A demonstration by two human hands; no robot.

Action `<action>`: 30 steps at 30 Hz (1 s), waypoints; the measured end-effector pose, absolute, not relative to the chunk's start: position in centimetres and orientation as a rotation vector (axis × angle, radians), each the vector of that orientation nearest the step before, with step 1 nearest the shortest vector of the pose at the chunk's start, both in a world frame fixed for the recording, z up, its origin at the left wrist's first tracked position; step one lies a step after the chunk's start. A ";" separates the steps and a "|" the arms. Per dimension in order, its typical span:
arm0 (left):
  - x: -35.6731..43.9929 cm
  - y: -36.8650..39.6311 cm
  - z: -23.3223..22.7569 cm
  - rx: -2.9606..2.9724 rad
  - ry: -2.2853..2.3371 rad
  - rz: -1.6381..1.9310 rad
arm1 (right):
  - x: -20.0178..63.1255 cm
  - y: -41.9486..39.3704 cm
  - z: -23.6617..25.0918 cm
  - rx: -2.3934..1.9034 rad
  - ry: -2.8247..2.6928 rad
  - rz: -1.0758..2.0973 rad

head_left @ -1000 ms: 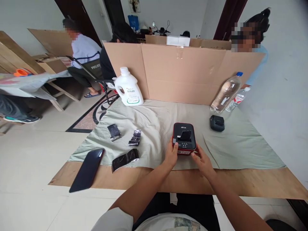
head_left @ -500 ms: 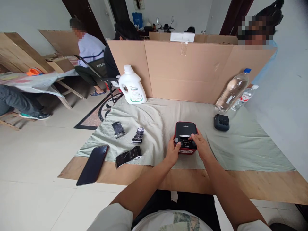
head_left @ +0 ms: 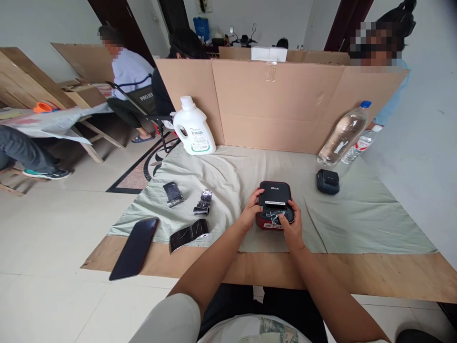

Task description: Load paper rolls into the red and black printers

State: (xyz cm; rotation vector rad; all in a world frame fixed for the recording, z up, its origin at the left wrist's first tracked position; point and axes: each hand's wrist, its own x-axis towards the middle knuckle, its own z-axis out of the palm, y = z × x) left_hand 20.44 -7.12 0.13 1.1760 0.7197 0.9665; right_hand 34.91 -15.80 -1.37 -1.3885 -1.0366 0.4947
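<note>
Seemingly plywood table (head_left: 374,274) under pale cloth (head_left: 357,214)

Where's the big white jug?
The white jug stands at the far left of the green cloth, against the cardboard wall, left of the hands.

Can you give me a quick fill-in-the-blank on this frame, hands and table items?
1. Both hands, left hand and right hand, touch the small black and ____ printer.
2. The white jug stands in front of the ____ screen.
3. The dark phone lies partly on the cloth, at the table's ____ end.
4. The clear bottle has a ____ cap.

Missing words: red; cardboard; left; blue
</note>
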 end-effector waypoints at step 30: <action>24.6 -5.0 7.3 2.510 1.289 0.308 | 35.6 -15.2 -3.6 -1.104 -1.113 0.370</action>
